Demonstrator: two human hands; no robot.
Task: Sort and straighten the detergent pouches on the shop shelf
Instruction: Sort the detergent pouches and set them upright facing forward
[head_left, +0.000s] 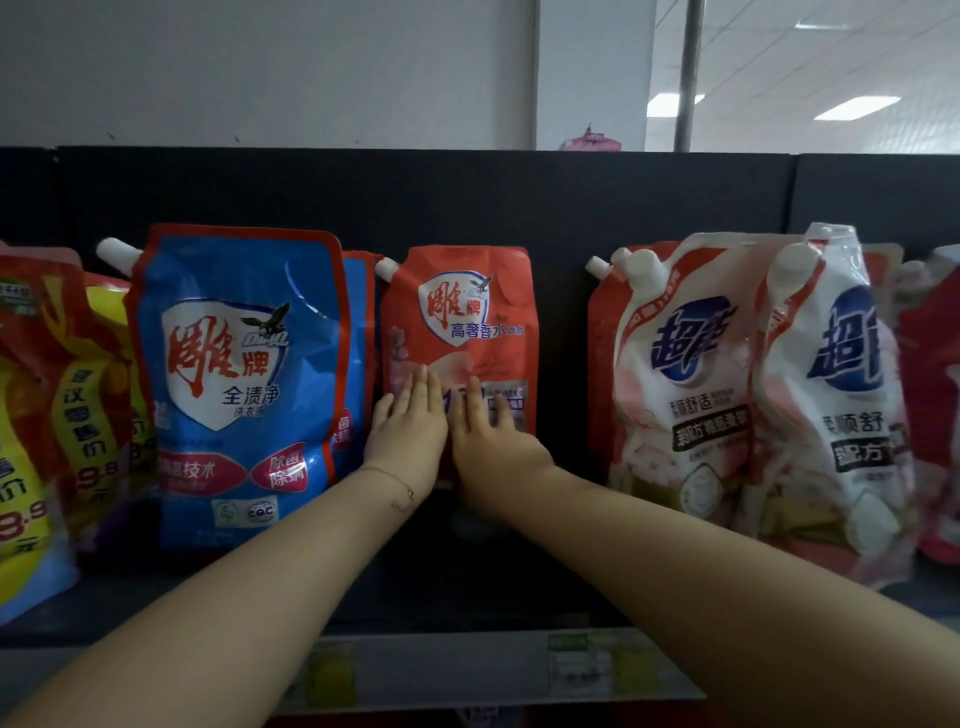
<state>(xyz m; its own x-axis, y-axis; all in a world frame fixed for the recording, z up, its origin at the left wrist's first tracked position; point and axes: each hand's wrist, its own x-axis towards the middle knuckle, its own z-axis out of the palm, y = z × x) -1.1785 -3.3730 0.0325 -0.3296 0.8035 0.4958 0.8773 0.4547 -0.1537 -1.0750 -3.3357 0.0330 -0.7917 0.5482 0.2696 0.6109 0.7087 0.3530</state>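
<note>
This is a shop, seen at a shelf (441, 582) stocked with laundry goods. Along it stand yellow pouches (31, 441) at the far left, a blue pouch (244, 384) beside them, an orange-red pouch (462, 312) in the middle and white pouches (685, 374) at the right, all spouted detergent packs, with more of the same kind standing behind. Large prices are printed on the yellow ones. A pale strip (467, 670) along the shelf's front edge carries price labels (602, 665), too blurred to read. A dark back panel (415, 197) rises behind the goods. Above it are a white wall (260, 67) and, at the right, ceiling lights (857, 108).
</note>
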